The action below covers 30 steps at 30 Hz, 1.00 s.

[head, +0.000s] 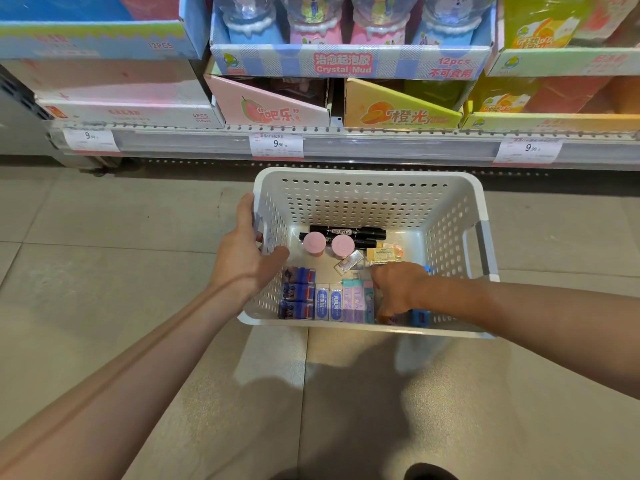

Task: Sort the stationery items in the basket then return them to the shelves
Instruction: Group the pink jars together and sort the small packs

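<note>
The white basket [367,199] sits on the floor [104,220] below the shelves [346,145]. Left hand [244,252] grips its side wall; right hand [398,289] reaches among the small boxed erasers [329,302], fingers hidden. They look light, rigid, easily pinched by their sides.

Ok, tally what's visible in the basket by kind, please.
Black markers: 2
Pink-capped jars: 2
Dark blue boxes: 3
White-and-blue erasers: 2
Total: 9, not counting the small packets and pastel items, partly hidden by the right hand.
</note>
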Available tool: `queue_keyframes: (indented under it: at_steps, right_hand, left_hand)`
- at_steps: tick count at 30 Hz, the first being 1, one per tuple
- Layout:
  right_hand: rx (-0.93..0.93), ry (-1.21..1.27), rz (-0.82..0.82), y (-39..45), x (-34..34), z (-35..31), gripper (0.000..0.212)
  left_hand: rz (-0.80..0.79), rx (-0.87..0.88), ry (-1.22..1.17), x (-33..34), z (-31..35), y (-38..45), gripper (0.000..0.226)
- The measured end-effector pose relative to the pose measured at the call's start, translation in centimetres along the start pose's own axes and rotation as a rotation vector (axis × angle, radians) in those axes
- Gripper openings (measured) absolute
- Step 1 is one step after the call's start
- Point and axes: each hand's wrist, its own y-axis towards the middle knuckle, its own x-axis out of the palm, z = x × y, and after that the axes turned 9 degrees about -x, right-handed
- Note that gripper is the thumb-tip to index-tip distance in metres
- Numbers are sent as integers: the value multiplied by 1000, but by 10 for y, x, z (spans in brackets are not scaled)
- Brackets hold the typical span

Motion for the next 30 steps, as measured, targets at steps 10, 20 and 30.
queue_keyframes:
  at_steps: [10,20,30]
  right_hand:
    - [-31,64,0,-4,-3,2,53]
    - [-113,446,-22,-8,-33,9,38]
    - [-243,1598,-75,-17,-49,3,26]
  left_hand:
    - [-12,-20,-22,-2,3,-3,80]
    - [-21,-31,-14,-1,4,-1,81]
    - [-24,-38,-16,-3,7,-5,82]
